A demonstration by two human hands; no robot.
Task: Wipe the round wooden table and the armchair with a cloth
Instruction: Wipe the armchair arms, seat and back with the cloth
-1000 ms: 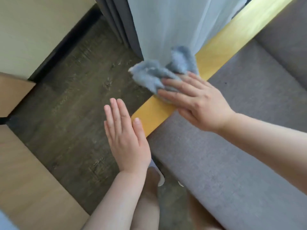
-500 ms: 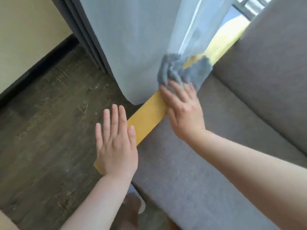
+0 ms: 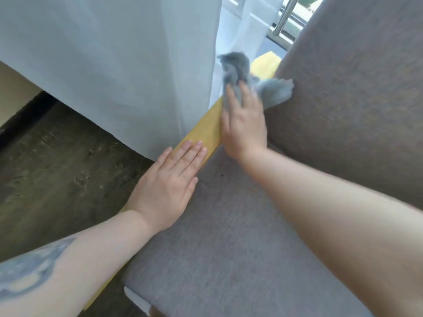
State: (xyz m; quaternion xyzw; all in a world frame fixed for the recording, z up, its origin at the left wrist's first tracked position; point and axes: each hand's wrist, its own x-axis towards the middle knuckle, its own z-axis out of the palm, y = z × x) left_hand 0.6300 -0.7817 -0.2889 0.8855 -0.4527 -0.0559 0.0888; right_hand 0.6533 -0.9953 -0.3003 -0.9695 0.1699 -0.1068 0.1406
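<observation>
R hand (image 3: 243,124) pressed flat, fingers straight, on grey cloth (image 3: 242,74) at far end of wooden armrest (image 3: 207,131), by chair back (image 3: 354,99). L hand (image 3: 169,181) lay open, flat on armrest nearer. Curtain (image 3: 114,65) hung alongside.

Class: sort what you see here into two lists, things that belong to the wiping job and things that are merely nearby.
Job: grey cloth; wooden armrest; seat cushion; right hand pressing the cloth; left hand flat on the armrest.

Nearby: sheer curtain; dark floor; metal railing.
</observation>
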